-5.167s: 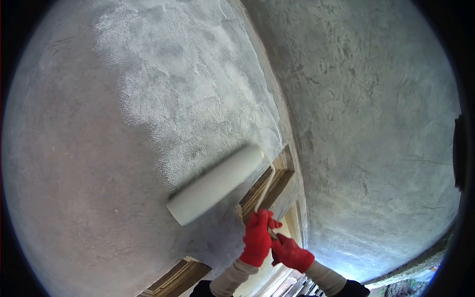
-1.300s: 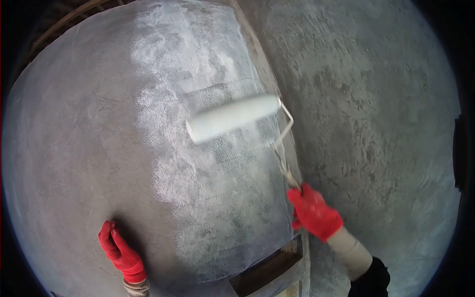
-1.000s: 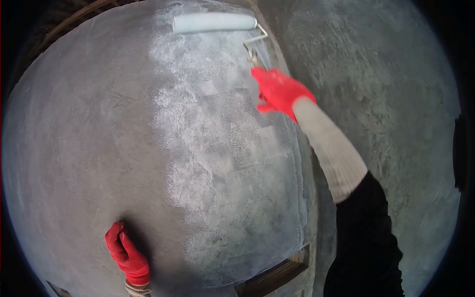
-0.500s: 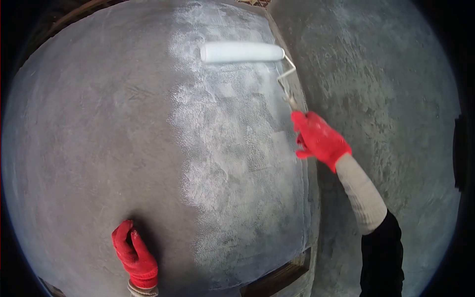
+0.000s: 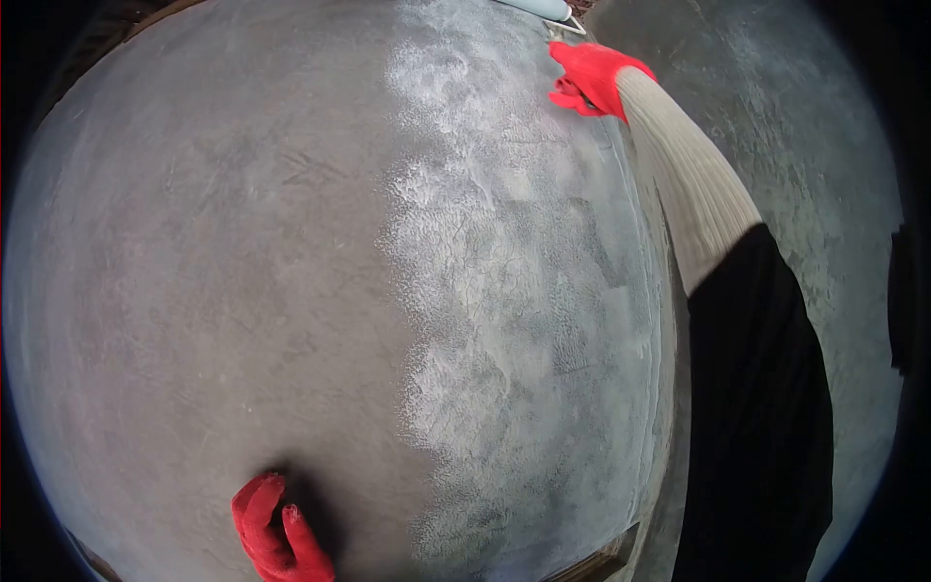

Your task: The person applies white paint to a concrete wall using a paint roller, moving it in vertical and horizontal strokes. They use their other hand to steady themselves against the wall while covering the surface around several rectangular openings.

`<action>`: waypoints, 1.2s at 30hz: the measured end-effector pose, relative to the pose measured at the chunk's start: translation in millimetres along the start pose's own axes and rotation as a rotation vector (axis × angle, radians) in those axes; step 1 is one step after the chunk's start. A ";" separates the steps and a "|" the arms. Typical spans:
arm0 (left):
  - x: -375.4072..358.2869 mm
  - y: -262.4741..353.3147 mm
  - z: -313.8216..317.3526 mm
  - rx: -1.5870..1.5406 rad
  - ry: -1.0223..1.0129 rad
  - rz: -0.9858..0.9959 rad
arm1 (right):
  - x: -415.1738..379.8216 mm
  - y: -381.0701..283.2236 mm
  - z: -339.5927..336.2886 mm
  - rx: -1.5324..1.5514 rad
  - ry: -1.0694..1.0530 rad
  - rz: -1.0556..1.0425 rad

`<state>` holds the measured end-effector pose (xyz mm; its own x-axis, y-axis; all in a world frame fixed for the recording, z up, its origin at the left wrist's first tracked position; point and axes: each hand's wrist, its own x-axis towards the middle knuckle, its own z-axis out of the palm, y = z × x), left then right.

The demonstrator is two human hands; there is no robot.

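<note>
We see the white cylindrical paint roller (image 5: 545, 9) at the very top of the view, partly cut off by the edge, lying up and to the left of the right hand (image 5: 603, 78), which wears a bright red glove. That right hand is closed around the roller's handle, the handle itself being almost wholly covered by the fingers, and the thin white metal wire frame (image 5: 577, 27) bends round the roller's right end and turns back toward the grip. We read the roller's long axis as running crosswise, tipped slightly down toward the right, so that it lies across the upright rough whitish coated band (image 5: 514, 320) on the grey plaster wall (image 5: 233, 252) rather than along it. Whether the roller presses on the surface just there, we cannot tell. The right arm, in a ribbed cream cuff (image 5: 684, 175) and a black cloth sleeve (image 5: 761, 417), stretches long up the right side of the band, partly in front of the adjoining mottled grey wall (image 5: 766, 116). The right hand is by far the nearer one: we find the left hand (image 5: 276, 533), also in a red glove, low on the uncoated side, well apart from the roller, its fingers loosely curled with a gap between them and holding nothing that we can make out.
</note>
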<state>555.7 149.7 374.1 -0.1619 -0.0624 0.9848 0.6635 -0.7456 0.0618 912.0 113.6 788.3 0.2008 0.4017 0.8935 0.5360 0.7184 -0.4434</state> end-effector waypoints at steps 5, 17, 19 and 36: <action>-2.1 2.4 1.5 -0.033 0.011 -0.061 | -56.6 21.4 -14.6 -0.225 -0.024 -0.049; 0.4 -3.3 -1.9 0.007 -0.038 0.056 | -84.7 57.4 -17.9 -0.036 -0.077 -0.009; 1.0 -0.8 0.2 -0.001 -0.030 0.057 | -134.2 75.8 -25.4 -0.035 -0.051 0.098; 36.6 251.7 131.7 -1.101 -0.699 -0.506 | -386.5 86.5 -26.3 0.298 0.361 0.371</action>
<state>813.0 47.2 447.1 0.4014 0.4631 0.7902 -0.3164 -0.7395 0.5941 902.4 5.6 406.4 0.6243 0.4754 0.6199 0.1344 0.7163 -0.6847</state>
